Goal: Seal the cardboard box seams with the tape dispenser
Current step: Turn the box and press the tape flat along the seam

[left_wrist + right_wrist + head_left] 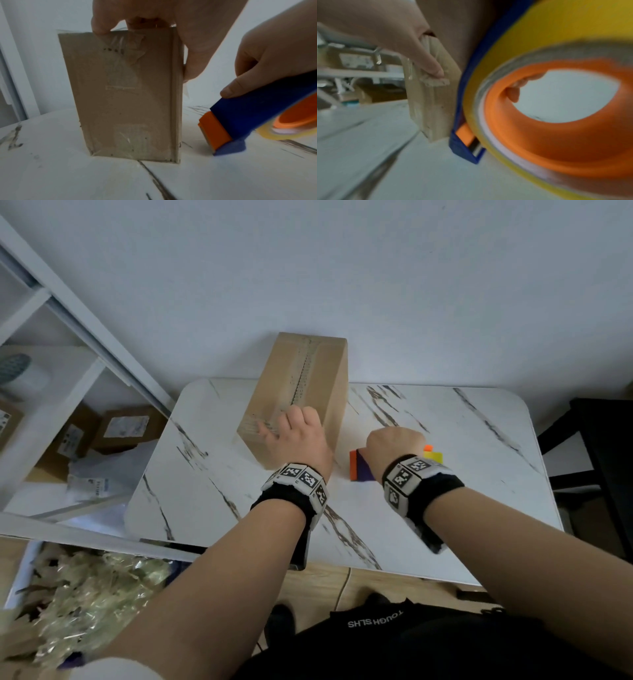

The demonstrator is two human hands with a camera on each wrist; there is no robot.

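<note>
**Box steadied, tape dispenser at its side**

A tall brown cardboard box (301, 392) stands on the white marble-patterned desk (445, 440), toward its far edge and close to the pale wall (342, 268). A strip of clear tape already runs along the seam on its top face, and wrinkled clear tape shows on the near end face in the left wrist view (125, 44).

The left hand (298, 436) rests on the near end of the box's top, fingers spread over the upper edge and the thumb (190, 65) down the right side, so it clasps the box's top corner. The right hand (394, 445) is curled around the blue and orange tape dispenser (240, 119), which carries a yellowish roll of clear tape (513, 40) on an orange hub. The dispenser sits low, just to the right of the box, with its blue front corner and orange blade end (214, 131) down at the desk surface. From these views I cannot tell whether the dispenser touches the box.

To the left of the desk, a white shelf unit (51, 313) holds smaller brown cartons with white labels (126, 426). A heap of crumpled clear tape or plastic (89, 587) lies in a bin at the lower left.
</note>
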